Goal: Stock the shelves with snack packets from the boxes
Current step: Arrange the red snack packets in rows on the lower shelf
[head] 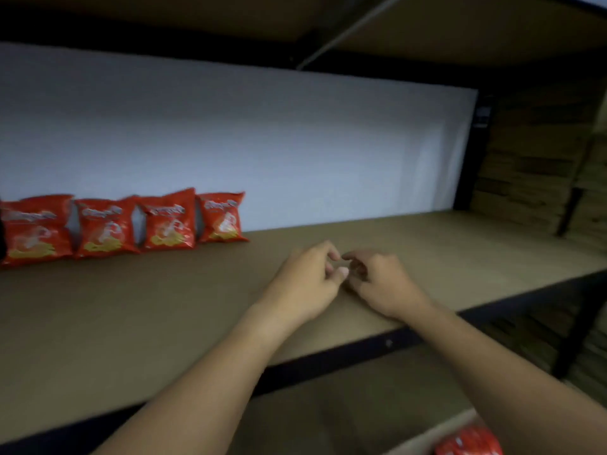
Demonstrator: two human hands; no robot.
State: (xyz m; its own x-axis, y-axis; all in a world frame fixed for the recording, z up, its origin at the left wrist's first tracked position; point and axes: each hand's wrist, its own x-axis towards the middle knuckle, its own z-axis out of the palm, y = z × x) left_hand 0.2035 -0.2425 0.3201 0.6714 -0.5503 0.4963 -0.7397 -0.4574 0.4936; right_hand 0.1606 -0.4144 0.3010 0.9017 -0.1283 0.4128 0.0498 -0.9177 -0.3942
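Several red snack packets (108, 226) stand upright in a row at the back left of the brown shelf board (164, 307), against the white back panel. My left hand (307, 280) and my right hand (377, 280) hover side by side over the middle of the shelf, fingertips almost touching each other. Both have loosely curled fingers and hold nothing that I can see. They are well to the right of the packet row. At the bottom right edge, more red packets (468, 441) show in what looks like a cardboard box (437, 431).
A dark metal rail (328, 359) edges the shelf front. Another shelf board (460, 24) hangs overhead. Stacked cardboard boxes (538, 165) fill the right side beyond the dark upright post (473, 152). The white back panel (262, 142) closes the rear.
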